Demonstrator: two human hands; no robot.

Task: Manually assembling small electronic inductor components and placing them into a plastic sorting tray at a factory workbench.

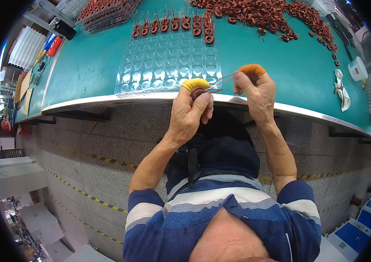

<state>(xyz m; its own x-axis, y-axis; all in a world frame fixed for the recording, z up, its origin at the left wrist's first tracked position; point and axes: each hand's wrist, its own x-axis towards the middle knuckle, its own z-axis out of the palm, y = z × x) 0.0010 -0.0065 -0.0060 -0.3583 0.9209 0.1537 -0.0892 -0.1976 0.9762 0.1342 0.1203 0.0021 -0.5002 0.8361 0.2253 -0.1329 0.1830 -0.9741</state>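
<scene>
My left hand (188,114), a yellow cover on its index finger, is closed on a small ring-shaped coil (197,93) wound with reddish copper wire. The grip hides part of the ring. Wire leads (225,79) run from it toward the right. My right hand (259,94), with an orange finger cover, pinches the far ends of these leads between thumb and index finger. Both hands are at the front edge of the green table. Just beyond them lies a clear plastic tray (168,59) with round pockets; similar coils (175,24) stand in its far rows, leads pointing up.
A large heap of coils (255,15) covers the table's far right. Stacked filled trays (104,17) are at the back left. A white tub (358,69) and a white cloth-like item (342,91) sit at the right. The metal table edge (93,100) curves before me.
</scene>
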